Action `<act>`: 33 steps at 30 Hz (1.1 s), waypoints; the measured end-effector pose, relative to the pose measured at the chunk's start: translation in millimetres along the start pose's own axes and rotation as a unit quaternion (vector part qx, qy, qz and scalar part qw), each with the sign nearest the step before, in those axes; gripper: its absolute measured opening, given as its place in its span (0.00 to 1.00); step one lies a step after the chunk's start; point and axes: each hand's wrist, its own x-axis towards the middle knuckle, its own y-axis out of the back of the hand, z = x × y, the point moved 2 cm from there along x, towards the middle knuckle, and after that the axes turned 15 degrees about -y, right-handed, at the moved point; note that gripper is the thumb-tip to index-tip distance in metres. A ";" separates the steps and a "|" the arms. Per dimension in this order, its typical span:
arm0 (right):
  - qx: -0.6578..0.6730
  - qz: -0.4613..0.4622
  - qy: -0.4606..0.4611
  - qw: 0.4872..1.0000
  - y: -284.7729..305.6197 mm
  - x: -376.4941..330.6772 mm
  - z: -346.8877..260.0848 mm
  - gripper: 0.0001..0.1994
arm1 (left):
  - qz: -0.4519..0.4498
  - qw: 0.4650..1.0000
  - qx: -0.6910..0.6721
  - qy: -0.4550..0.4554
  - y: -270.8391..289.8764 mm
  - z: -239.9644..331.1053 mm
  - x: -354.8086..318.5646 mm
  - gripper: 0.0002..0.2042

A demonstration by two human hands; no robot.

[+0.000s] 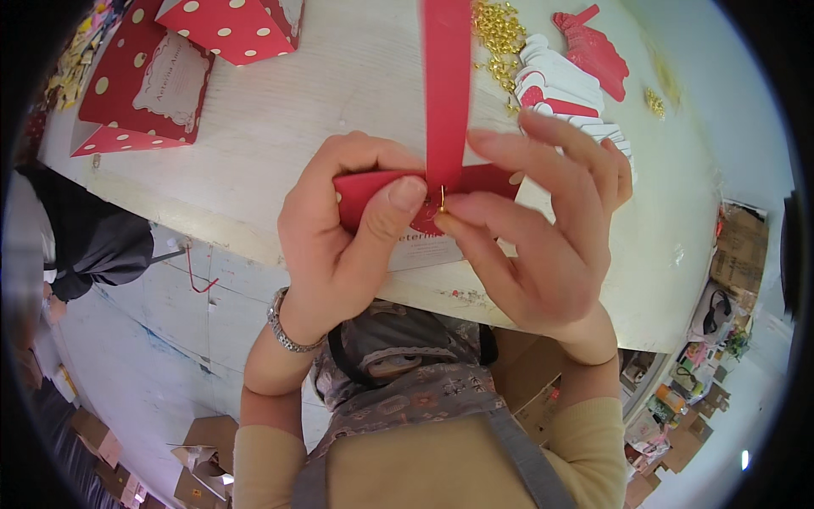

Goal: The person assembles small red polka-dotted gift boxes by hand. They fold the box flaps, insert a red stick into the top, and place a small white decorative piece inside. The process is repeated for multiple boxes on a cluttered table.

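Note:
Near the table's front edge, my left hand [339,233] is closed round a red card box [360,197] with pale dots and a white panel on its front. A long red card strip [448,85] rises from the box and runs away to the far edge of view. Between the thumb and forefinger of my right hand [551,233] is a small gold metal fastener [443,202], pinched right at the foot of the strip. The other right-hand fingers are raised and spread. Whether the fastener's tip is inside the card, I cannot tell.
Two red polka-dot boxes [144,81] stand at the far left. Beyond my right hand lie a heap of gold fasteners [496,38], a fanned stack of white card pieces [555,76] and red card pieces [593,53]. Another person's dark clothing [102,229] shows at left.

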 end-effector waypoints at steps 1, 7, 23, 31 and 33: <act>0.009 0.004 -0.020 1.000 -0.6 1.3 -0.6 0.10 | 0.004 1.000 -0.009 0.015 -1.1 1.4 1.2 0.06; 0.091 -0.029 -0.140 0.986 -4.5 9.9 2.6 0.05 | 0.046 0.995 -0.011 0.091 -6.0 4.1 10.1 0.06; 0.113 -0.049 -0.121 0.985 -2.1 21.6 8.3 0.04 | 0.048 0.997 0.042 0.053 -8.5 -4.8 14.7 0.07; -0.057 -0.087 -0.089 0.991 14.2 26.6 -10.4 0.06 | 0.039 0.995 0.081 0.031 -13.7 7.2 7.9 0.07; 0.079 -0.067 -0.145 0.984 7.7 21.4 -3.9 0.07 | 0.035 0.994 0.102 0.020 -12.7 7.7 2.7 0.07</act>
